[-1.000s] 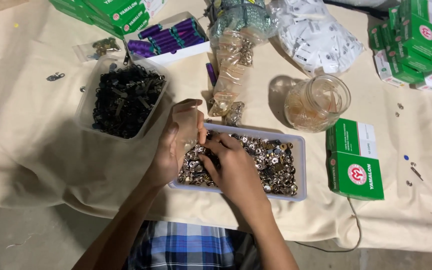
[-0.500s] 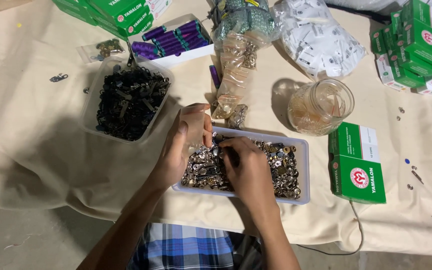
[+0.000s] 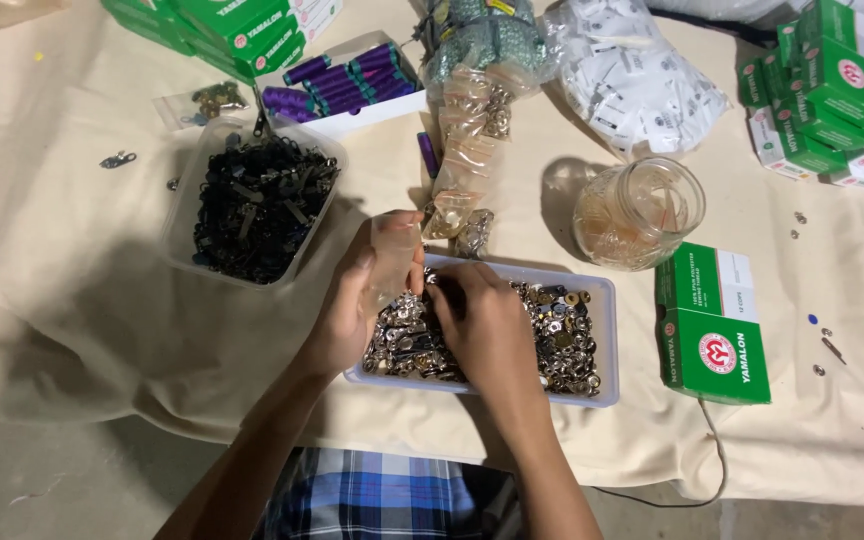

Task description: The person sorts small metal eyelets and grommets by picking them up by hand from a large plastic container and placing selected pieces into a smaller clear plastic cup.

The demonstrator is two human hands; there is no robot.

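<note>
Metal snaps [image 3: 552, 335]: right hand [image 3: 482, 325] digging in; left hand [image 3: 357, 300] gripping small clear bag [image 3: 392, 255].

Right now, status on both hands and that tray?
Left hand holds a small clear bag at the tray rim. Right hand down in the metal fasteners. Glass jar stands beyond, apart.

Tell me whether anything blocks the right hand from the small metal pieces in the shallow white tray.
Nothing visible does: the right hand is already down among the small metal pieces in the shallow white tray, beside the left hand.
</note>
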